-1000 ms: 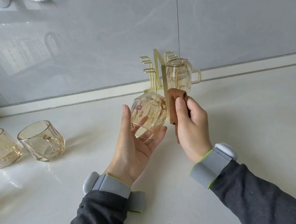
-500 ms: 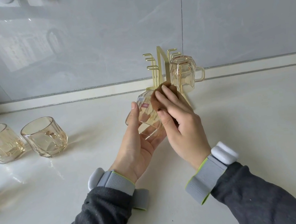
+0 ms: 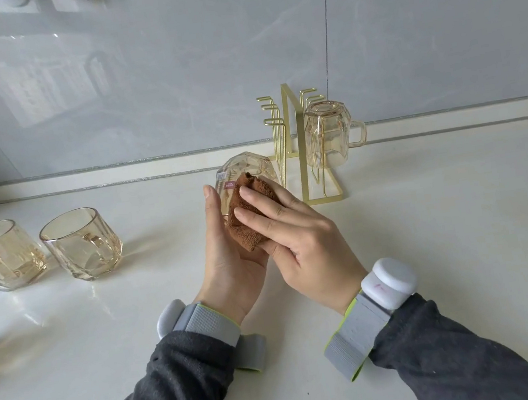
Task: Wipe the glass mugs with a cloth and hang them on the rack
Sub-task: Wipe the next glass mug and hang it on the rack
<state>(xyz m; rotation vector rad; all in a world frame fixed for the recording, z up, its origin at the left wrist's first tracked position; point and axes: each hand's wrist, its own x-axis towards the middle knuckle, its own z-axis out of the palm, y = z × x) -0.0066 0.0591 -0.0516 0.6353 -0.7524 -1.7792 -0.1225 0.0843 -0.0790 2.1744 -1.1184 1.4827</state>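
The left hand (image 3: 230, 256) grips the tilted mug (image 3: 246, 171). The right hand (image 3: 300, 242) presses the cloth (image 3: 242, 223) on it with straight fingers, thumb probably underneath. It is better to turn the mug slowly, gripping firmly.

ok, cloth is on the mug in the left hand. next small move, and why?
Probably turn the mug a little in the left hand, so the right hand presses the cloth on a fresh side: the cloth covers only part of the glass.
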